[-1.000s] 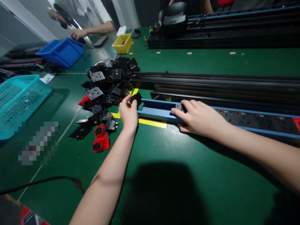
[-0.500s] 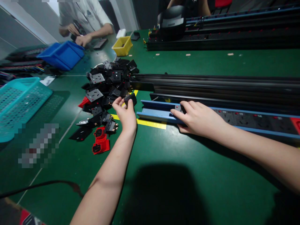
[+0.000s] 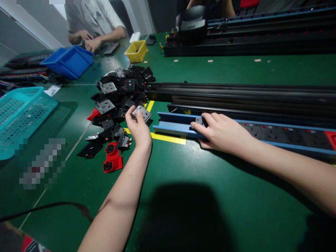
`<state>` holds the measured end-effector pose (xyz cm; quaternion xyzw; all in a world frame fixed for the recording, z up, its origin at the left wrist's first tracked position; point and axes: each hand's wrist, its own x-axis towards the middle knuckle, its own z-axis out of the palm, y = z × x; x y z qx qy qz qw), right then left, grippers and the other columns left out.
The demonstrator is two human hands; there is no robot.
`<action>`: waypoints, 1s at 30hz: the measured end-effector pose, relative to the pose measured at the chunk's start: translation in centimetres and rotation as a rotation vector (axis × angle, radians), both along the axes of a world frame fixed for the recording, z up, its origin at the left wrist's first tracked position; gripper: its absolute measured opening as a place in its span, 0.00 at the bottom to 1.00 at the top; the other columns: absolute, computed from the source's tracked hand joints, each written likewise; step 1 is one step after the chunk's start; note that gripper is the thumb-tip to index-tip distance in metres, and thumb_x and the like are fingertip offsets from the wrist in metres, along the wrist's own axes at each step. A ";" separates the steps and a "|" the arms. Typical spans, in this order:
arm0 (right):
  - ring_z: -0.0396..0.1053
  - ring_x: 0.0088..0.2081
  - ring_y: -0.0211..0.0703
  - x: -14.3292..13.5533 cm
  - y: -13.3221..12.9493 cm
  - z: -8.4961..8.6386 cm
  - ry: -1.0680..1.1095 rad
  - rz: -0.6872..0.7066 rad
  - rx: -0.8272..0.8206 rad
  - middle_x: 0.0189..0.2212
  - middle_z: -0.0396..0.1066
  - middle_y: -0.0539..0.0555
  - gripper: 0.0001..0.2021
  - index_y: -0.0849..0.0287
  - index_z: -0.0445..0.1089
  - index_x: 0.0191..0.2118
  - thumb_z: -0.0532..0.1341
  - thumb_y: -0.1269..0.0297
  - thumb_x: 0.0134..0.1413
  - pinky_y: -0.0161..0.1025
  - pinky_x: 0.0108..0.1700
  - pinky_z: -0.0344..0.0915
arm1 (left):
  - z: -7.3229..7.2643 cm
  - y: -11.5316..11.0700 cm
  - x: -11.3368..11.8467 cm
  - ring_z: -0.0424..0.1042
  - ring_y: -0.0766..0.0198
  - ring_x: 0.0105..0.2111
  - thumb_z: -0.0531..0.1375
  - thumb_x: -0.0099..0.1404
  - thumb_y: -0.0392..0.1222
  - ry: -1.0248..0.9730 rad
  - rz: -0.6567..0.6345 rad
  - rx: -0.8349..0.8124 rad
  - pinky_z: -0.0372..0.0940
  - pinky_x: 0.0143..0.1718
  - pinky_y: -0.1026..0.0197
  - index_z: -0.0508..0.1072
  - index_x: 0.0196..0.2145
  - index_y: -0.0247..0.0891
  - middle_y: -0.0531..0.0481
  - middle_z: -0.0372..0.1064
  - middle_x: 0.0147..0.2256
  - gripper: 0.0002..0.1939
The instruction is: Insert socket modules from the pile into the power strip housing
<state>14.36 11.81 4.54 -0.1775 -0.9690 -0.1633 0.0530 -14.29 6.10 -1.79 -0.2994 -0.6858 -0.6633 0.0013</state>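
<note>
My left hand (image 3: 138,127) pinches a black socket module (image 3: 143,113), its slotted face turned up, beside a heap of similar modules (image 3: 128,85). My right hand (image 3: 220,131) lies over a blue metal channel (image 3: 173,126), its fingers wrapped on a socket module (image 3: 198,121) seated inside it. More socket modules (image 3: 275,133) fill the channel to the right of that hand, up to a red piece (image 3: 331,139). The left end of the channel holds no modules. Two red socket pieces (image 3: 112,157) lie below the heap.
Long black channels (image 3: 236,92) run behind the blue one. At the left are a teal basket (image 3: 47,101) and a blue bin (image 3: 70,63); a yellow bin (image 3: 136,51) stands farther back. Across the table a person's hands (image 3: 91,43) handle something dark. More rails (image 3: 249,45) lie at the back.
The module in my left hand has turned, so its slotted face now shows. My right hand has stayed on the channel. The person across the table has shifted their hands slightly.
</note>
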 end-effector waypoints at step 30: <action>0.67 0.42 0.56 0.0 -0.1 0.2 -0.008 -0.007 -0.016 0.47 0.71 0.68 0.24 0.60 0.66 0.62 0.60 0.58 0.63 0.44 0.41 0.54 | 0.9 0.2 0.6 0.76 0.61 0.41 0.50 0.71 0.46 -0.091 -0.147 -0.110 0.68 0.48 0.60 0.79 0.36 0.36 0.45 0.79 0.38 0.20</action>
